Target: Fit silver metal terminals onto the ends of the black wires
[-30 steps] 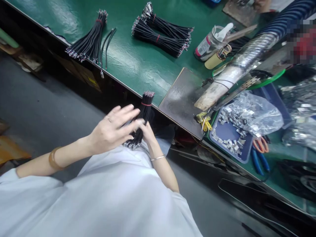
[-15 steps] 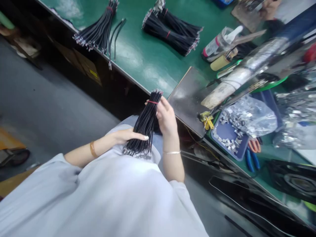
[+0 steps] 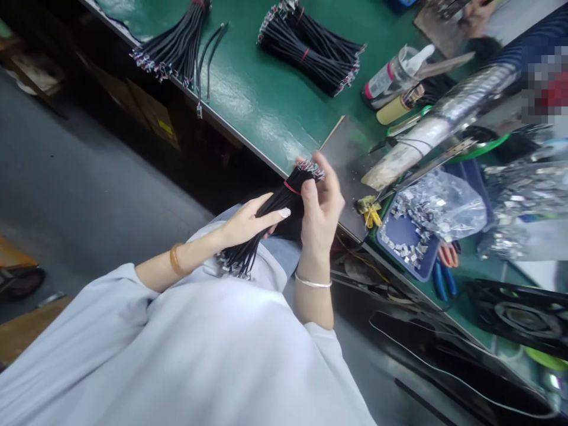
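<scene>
A bundle of black cables point(image 3: 266, 222), tied with a red band near its top, is held above my lap in front of the green bench point(image 3: 261, 112). My right hand point(image 3: 322, 207) is closed round the bundle's upper end, just below the metal terminals. My left hand point(image 3: 246, 223) lies along the bundle's middle with its fingers stretched out against the cables. The bundle's lower terminals hang over my white shirt.
Two more tied cable bundles point(image 3: 175, 44) point(image 3: 310, 50) and loose cables lie on the bench. A dark plate point(image 3: 350, 165), a blue tray of metal clips point(image 3: 410, 236), a clear bag of clips point(image 3: 444, 198), a foil-wrapped hose point(image 3: 444, 121), bottles and pliers point(image 3: 444, 272) sit at right. Another person's hand point(image 3: 477, 15) is at top right.
My right hand has carried the bundle's top up and to the right, tilting it. My left hand moved from covering the bundle to resting along its middle.
</scene>
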Demonstrator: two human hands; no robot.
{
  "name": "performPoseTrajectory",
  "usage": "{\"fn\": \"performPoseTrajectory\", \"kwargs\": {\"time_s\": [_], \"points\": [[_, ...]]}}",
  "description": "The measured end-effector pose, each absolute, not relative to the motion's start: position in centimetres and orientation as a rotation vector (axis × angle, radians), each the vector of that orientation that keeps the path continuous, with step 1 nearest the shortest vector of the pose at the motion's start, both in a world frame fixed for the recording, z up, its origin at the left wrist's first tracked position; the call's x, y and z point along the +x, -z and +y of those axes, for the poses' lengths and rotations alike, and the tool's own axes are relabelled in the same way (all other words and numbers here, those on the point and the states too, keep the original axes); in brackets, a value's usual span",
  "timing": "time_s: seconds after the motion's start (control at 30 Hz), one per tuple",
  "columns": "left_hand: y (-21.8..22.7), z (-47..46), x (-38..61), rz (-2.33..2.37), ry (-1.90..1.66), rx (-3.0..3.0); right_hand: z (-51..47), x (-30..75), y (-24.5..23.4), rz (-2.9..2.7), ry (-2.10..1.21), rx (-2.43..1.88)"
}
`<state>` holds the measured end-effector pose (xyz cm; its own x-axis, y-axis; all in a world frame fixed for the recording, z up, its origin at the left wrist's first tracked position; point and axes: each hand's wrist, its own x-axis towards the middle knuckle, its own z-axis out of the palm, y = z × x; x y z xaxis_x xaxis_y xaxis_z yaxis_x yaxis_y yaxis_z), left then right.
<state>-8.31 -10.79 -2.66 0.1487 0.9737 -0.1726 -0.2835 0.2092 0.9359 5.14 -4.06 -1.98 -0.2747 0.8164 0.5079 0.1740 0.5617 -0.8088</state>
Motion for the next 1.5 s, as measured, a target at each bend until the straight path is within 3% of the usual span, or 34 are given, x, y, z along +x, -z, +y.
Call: {"fn": "performPoseTrajectory", "kwargs": {"time_s": [0.1,0.3,0.6,0.87,1.5], "points": [[1.3,-11.4,-8.9,1.314,-1.135,1.205,-6.2,6.4,0.5,-1.576,-0.409,-0.916],[1.2,-11.8,-8.9,1.422,-1.06,1.381,-8.4,7.0,-0.6,-1.878,-0.182,-0.916],[1.8,-11.8,-9.0,1.355,-0.987,1.367,-7.0,7.3,-0.2,-2.135,-0.093,-0.848],[2.8,-10.4,-8.8,0.919,-1.076,0.999,-6.8,7.5,0.1,-2.217,0.028,-0.777],[2.5,-11.0,-8.6,1.212,-1.003,1.262,-6.3,7.7,0.7,-2.185,0.047,-0.781]]}}
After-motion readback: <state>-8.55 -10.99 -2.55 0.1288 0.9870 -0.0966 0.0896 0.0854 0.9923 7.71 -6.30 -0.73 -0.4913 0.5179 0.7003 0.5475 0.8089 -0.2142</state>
